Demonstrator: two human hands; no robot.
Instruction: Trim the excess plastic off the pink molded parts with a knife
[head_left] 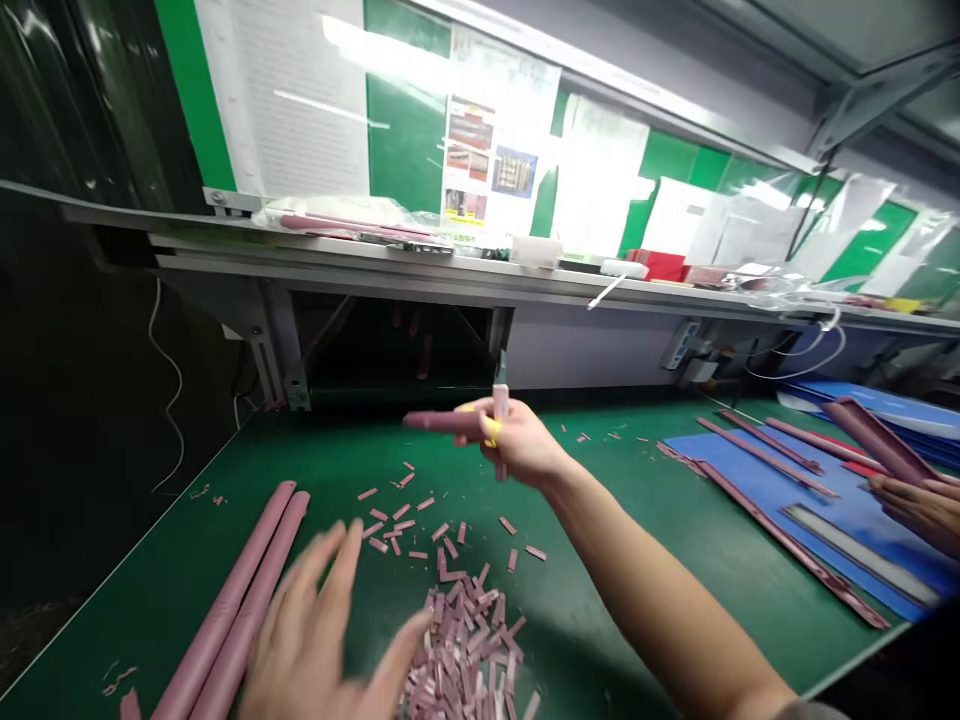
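My right hand point(529, 440), with yellow wraps on its fingers, is closed round an upright knife point(500, 400) with a pale pink handle and a narrow blade pointing up. A mauve strip-like piece point(442, 423) sticks out to the left from the same hand. My left hand point(315, 630) is blurred in the foreground, its fingers apart and nothing in it. It is beside two long mauve profiles point(232, 610) lying side by side on the left. A heap of small mauve offcuts point(472, 640) lies to its right, with more scattered beyond.
The green work table point(607, 560) carries a blue sheet point(840, 490) with several long mauve parts and a grey strip point(855, 550). At the right edge, another person's hand point(915, 510) holds a mauve profile point(885, 440). A shelf point(345, 262) with papers behind it spans the back.
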